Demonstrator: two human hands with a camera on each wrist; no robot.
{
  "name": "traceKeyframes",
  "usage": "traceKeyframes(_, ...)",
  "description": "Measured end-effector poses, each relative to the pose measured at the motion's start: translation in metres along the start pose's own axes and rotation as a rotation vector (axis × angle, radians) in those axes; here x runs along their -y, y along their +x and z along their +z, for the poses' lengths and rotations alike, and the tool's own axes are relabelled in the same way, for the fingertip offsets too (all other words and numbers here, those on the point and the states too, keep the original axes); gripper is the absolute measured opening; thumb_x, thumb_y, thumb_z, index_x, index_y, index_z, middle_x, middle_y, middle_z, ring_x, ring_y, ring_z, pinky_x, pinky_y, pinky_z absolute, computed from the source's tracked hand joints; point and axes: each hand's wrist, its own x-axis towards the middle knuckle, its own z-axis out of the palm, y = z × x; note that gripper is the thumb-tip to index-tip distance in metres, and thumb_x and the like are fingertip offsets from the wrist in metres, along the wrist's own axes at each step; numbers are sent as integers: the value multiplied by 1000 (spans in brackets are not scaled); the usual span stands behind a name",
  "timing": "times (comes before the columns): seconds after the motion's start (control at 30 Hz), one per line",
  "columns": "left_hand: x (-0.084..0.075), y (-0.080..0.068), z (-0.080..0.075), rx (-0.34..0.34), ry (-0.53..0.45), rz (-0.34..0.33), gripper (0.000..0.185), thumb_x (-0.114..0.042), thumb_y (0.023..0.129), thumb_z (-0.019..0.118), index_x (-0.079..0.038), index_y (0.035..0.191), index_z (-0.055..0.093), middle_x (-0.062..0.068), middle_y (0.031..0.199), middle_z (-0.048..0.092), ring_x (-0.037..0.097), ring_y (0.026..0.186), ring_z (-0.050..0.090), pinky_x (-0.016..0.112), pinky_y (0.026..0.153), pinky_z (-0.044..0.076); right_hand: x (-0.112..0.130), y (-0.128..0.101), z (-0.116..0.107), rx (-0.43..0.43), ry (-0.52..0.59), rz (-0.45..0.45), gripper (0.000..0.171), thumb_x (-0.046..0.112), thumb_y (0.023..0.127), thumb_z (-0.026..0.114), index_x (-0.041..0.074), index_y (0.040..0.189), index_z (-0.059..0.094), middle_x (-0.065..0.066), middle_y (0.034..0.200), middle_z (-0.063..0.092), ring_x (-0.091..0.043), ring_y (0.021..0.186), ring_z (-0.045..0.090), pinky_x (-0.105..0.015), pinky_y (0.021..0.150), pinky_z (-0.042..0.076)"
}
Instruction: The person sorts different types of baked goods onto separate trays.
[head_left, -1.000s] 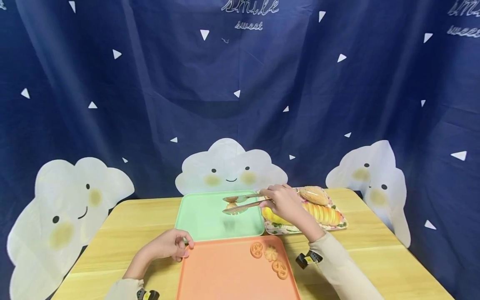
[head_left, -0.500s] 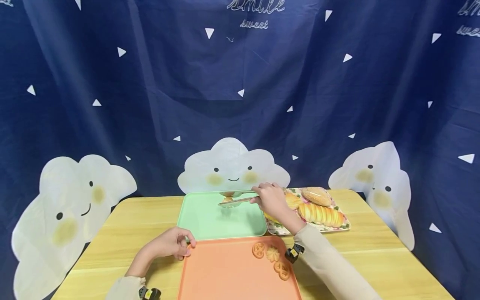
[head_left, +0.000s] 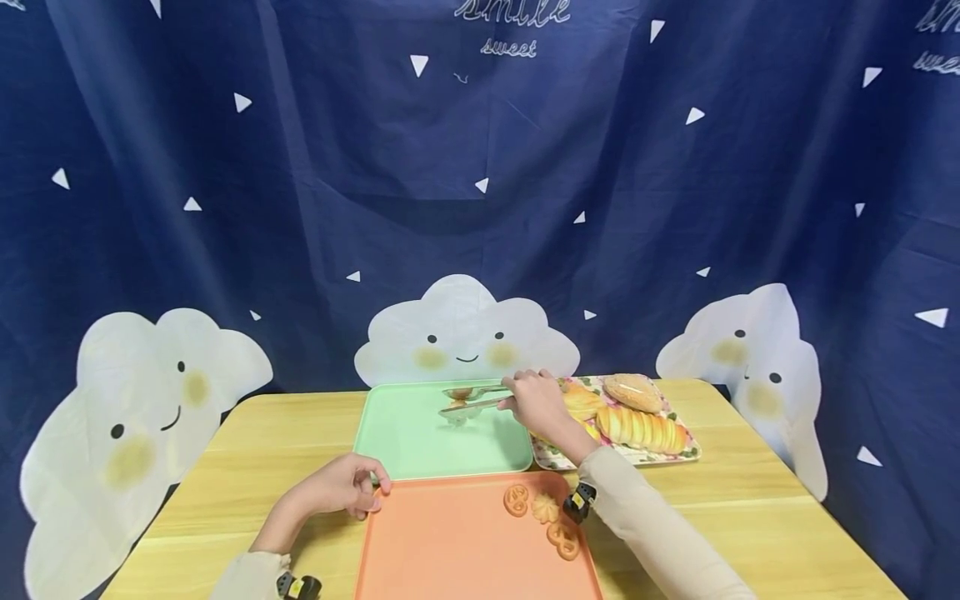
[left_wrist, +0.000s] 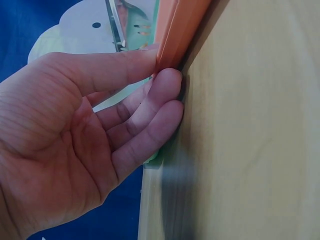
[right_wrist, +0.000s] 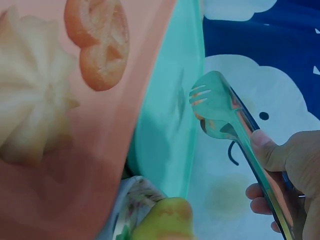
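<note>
The tongs (right_wrist: 244, 140) point to the person's left, their long axis nearly level, above the green tray (head_left: 412, 442). The right hand (head_left: 537, 407) grips them, ends narrowly apart (something brownish between, mostly hidden); the left hand (head_left: 336, 487) pinches the orange tray (head_left: 442, 542). The tongs look shiny, with a slotted tip.
</note>
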Motion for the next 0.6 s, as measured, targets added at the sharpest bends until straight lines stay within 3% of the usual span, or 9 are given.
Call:
traceKeyframes(0.3,2,1,1,0,-10,7,17,4,84,71,6,101,68,13,66,64,15,58,58,30,57,54,-6,-8,1,20,58,4,35,37,78,84,8,97,72,-5,75,64,-27,71,62,-38,65,43)
traceKeyframes(0.6,0,0,0,9,-21,-1,18,5,85,70,8,102,67,7,64,61,15,57,56,28,56,51,-15,-25,-16,15,145,-14,43,37,77,83,8,109,75,-7,87,70,-27,81,66,-42,72,52)
